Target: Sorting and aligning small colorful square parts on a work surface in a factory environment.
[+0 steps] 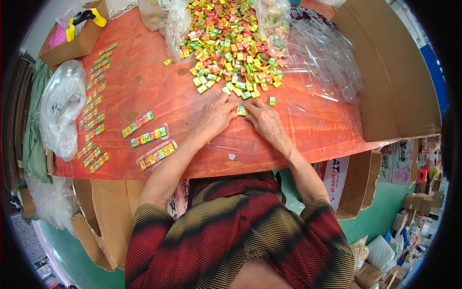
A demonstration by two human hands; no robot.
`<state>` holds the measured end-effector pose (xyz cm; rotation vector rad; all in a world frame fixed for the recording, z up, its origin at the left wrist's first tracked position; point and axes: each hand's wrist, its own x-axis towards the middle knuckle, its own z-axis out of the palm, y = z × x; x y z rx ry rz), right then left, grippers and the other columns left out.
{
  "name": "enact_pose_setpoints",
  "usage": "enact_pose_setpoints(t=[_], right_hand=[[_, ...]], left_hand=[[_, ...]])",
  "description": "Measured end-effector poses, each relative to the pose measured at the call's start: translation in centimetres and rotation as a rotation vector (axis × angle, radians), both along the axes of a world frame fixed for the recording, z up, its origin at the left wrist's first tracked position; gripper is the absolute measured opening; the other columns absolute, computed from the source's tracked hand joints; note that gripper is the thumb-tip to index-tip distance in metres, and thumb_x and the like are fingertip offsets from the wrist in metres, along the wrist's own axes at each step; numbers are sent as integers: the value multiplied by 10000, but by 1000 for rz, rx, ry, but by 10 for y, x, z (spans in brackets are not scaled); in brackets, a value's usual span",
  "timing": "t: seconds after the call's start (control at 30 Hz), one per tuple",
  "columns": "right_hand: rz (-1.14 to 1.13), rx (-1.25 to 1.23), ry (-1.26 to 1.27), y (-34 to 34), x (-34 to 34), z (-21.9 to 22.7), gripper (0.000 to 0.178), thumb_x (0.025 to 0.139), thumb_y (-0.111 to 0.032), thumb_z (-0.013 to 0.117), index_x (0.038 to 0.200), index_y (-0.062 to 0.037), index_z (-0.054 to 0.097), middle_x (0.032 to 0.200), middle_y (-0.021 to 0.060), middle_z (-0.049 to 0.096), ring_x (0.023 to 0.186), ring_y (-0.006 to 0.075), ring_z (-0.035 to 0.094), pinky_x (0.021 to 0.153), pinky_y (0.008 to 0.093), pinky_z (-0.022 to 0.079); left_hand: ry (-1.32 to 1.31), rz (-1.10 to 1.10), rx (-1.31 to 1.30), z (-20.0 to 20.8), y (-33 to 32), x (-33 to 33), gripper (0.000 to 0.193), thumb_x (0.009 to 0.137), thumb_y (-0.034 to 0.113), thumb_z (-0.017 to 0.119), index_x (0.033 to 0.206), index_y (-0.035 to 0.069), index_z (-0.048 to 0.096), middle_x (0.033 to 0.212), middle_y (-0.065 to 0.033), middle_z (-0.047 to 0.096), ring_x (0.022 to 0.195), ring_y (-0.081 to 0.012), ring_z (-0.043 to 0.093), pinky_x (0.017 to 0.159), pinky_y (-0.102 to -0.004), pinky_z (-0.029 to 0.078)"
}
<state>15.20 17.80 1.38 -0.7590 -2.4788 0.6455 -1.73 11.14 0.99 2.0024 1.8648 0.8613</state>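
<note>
My left hand [216,115] and my right hand [265,121] meet near the middle of the red table. Their fingers are closed on either side of a short row of small yellow-and-green boxes [241,111]. Fingertips hide part of that row. One loose small box [272,101] stands just right of my right hand. Beyond both hands spreads a big pile of small red, yellow and green boxes [236,53]. Toward me, below the hands, lies a clear plastic tray [233,145]. Left of my left forearm, three short rows of boxes [148,137] lie side by side, at least two in clear trays.
More box rows [94,115] line the table's left side beside a clear plastic bag [62,108]. An open carton [77,41] sits at the far left. Clear trays [322,58] are heaped at the right, against a tall cardboard panel [390,72]. Cartons [113,207] stand below the front edge.
</note>
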Motion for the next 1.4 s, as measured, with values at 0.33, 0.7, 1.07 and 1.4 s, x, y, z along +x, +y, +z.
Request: enact_pose_setpoints(t=[0.33, 0.7, 1.07, 1.4], right_hand=[[-54, -159, -107, -70, 23, 21, 329, 770, -88, 601, 1090, -35, 548, 958, 159, 532, 849, 339, 549, 689, 390, 469], [-40, 71, -243, -122, 43, -14, 637, 742, -239, 636, 1234, 78, 385, 1342, 223, 311, 1204, 400, 312, 989, 511, 252], [-47, -26, -269, -126, 41, -11, 941, 673, -315, 715, 1322, 106, 179, 1382, 310, 171, 1303, 418, 182, 1048, 521, 162], [-97, -15, -187, -126, 42, -17, 903, 695, -365, 682, 1313, 101, 217, 1376, 295, 208, 1298, 410, 204, 1041, 530, 164]], left_hand=[[20, 104, -95, 22, -74, 31, 317, 716, 87, 651, 1027, 68, 592, 848, -120, 490, 775, -306, 547, 648, -398, 443], [579, 62, 153, -7, -107, 41, 575, 745, 329, 596, 1151, -65, 491, 1132, -230, 491, 936, -287, 489, 720, -356, 414], [618, 156, -8, 2, -114, 52, 738, 724, 420, 609, 1239, -68, 404, 1277, -220, 392, 1207, -353, 343, 905, -479, 336], [359, 96, -102, -6, -116, 52, 838, 725, 413, 617, 1277, -123, 283, 1351, -303, 239, 1282, -410, 226, 1015, -488, 262]])
